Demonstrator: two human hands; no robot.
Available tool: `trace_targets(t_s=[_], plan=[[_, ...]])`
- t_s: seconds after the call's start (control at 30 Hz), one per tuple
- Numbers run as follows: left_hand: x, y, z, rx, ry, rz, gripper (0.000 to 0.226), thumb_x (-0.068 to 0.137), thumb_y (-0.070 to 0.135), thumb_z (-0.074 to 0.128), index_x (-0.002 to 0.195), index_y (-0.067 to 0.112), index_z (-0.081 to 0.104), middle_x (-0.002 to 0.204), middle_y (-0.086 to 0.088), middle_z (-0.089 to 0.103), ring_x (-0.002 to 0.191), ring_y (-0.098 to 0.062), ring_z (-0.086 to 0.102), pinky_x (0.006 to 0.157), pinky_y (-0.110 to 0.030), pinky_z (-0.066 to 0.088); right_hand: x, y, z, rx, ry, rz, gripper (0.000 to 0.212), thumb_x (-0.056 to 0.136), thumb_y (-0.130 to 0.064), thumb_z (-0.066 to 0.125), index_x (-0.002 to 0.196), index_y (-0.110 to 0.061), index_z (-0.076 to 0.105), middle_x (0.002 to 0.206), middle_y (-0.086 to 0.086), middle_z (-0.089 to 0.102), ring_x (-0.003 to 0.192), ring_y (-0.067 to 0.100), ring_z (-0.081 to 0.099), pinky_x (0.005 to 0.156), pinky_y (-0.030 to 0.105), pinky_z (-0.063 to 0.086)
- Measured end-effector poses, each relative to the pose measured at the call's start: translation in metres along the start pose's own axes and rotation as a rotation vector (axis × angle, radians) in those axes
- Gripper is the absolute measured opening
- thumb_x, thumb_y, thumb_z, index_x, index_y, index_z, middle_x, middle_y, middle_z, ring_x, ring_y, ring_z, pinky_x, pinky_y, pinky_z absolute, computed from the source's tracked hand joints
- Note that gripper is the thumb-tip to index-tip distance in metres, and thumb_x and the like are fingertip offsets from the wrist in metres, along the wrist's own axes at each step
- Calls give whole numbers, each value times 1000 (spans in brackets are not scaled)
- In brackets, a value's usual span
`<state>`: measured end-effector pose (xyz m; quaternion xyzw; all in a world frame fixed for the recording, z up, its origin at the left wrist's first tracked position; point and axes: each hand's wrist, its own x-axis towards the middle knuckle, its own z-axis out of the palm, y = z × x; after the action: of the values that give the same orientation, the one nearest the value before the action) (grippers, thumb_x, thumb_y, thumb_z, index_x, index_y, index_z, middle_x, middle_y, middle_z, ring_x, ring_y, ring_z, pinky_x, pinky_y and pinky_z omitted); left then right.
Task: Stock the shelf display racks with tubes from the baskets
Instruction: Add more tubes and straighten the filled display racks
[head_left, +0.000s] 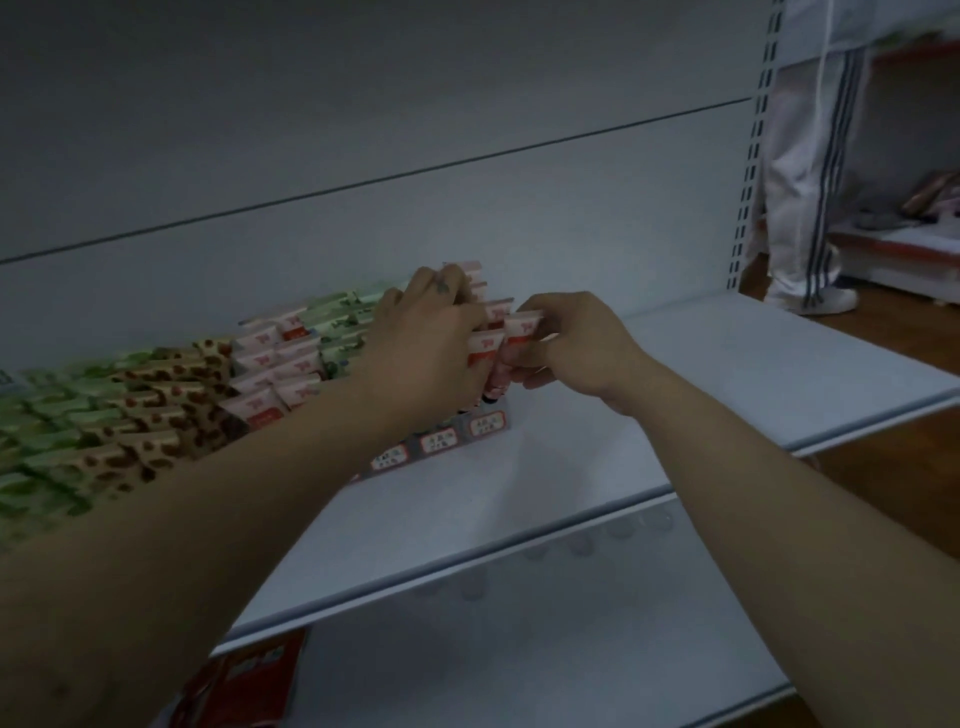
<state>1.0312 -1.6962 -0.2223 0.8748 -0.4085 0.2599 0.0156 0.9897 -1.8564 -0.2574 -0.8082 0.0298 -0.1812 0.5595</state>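
Observation:
A display rack (441, 440) with labelled front tags stands on the white shelf (675, 384). Rows of pink-and-red tubes (283, 364) stand upright in it, with leopard-print tubes (156, 410) and green tubes (47, 415) to their left. My left hand (426, 338) is curled over a cluster of pink tubes at the rack's right end. My right hand (571, 343) pinches one pink tube (522, 327) beside that cluster, close to my left hand. The tubes' lower ends are partly hidden by my fingers.
The shelf's right half is bare white board with a raised front lip (519, 551). A lower shelf holds a red packet (244, 680) at the left. A person's striped white trouser leg (800, 182) stands on the wooden floor at the far right, beside another low shelf (904, 249).

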Motion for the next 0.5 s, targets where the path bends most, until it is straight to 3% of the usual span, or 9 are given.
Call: trace_targets(t_s=[0.23, 0.33, 0.4, 0.5], plan=[[-1, 0, 2, -65, -18, -89, 29, 83, 39, 63, 102, 17, 68, 115, -4, 54, 110, -27, 47, 90, -40, 33, -3, -2, 3, -318, 45, -93, 8, 79, -9, 72, 86, -9, 68, 77, 9, 69, 73, 27, 67, 70, 43, 57], [-6, 0, 4, -55, 13, -94, 27, 85, 40, 59, 91, 15, 65, 110, -5, 55, 107, -29, 49, 85, -39, 32, -3, -9, 5, -411, 28, -130, 10, 79, -16, 73, 87, -17, 67, 70, -7, 62, 63, 11, 58, 66, 27, 48], [-9, -2, 6, -53, 41, -68, 27, 86, 40, 58, 89, 14, 66, 109, -6, 57, 105, -31, 51, 82, -38, 33, 0, -14, 9, -511, 29, -158, 17, 79, -19, 73, 97, -18, 71, 80, -5, 66, 71, 14, 59, 66, 21, 42], [-9, -8, 8, -64, 66, -34, 29, 83, 41, 59, 91, 14, 66, 108, -6, 58, 103, -30, 52, 81, -39, 34, 7, -16, 14, -640, 34, -199, 24, 81, -15, 68, 105, -14, 70, 98, 7, 69, 90, 24, 62, 72, 26, 48]])
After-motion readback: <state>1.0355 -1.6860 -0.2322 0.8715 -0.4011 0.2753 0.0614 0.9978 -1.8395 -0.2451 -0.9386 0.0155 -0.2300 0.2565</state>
